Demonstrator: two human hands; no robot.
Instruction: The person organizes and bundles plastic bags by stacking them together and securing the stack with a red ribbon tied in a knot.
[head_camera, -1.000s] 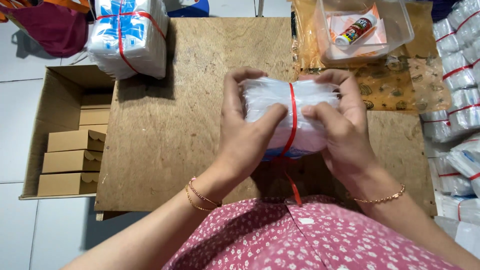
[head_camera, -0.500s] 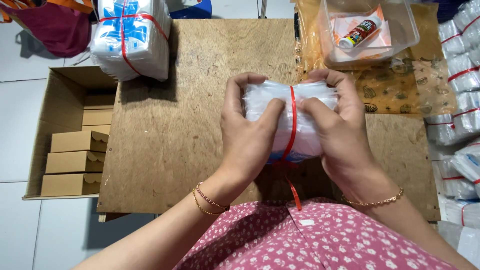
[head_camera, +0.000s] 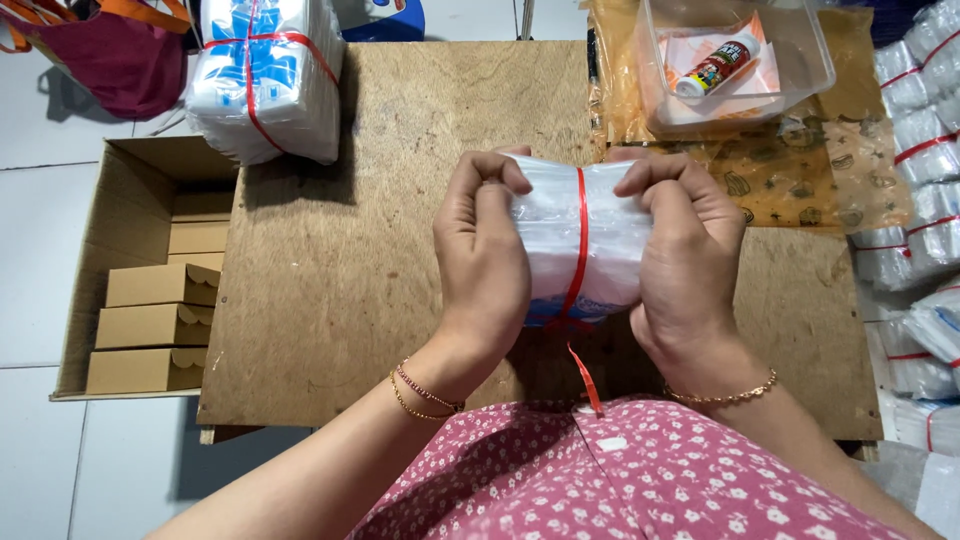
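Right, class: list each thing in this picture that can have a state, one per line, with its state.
Bundle of clear bags: tied with a red band, gripped at both ends.
Left hand: closed on the bundle.
Right hand: closed on the bundle.
Cardboard box: open, small brown boxes inside.
Clear tub: lidless, holding a tube.

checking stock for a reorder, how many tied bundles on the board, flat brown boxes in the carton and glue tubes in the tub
White plastic-bag bundles tied with red string on the wooden board: 2, one held in both hands, one at the far-left corner
Flat brown cardboard boxes: 5
Glue tube: 1
Total: 8
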